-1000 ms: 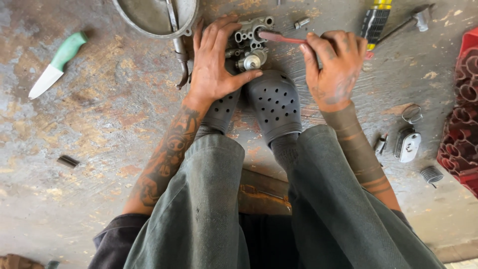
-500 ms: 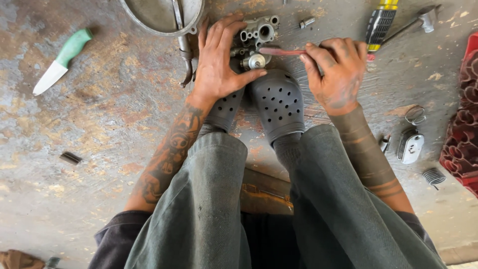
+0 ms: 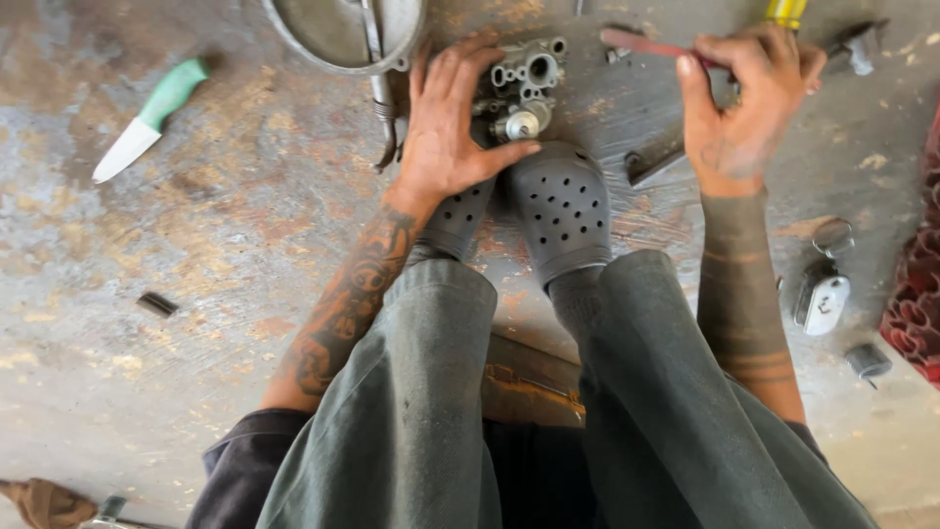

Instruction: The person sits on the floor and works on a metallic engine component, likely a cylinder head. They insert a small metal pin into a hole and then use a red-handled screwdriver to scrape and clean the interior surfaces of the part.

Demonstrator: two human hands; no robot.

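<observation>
here left hand (image 3: pixel 446 137) fingers spread on carburetor (image 3: pixel 519 88) (clogs (image 3: pixel 563 211) crowd below); right hand (image 3: pixel 739 108) pinches red tool (image 3: pixel 646 45).

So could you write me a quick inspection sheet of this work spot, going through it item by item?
Surface: worn, rust-stained floor.
Job's things: grey metal engine part on the floor at the toes of dark holed clogs; thin red-handled tool.
Clutter: green-handled knife, round metal pan, small dark piece, white fob with ring, small grey cap.
Hands: left hand rests on the engine part; right hand grips the red-handled tool, off the part.
Cables: nothing seen.
Surroundings: red stack at the right edge; brown rag lower left.
</observation>
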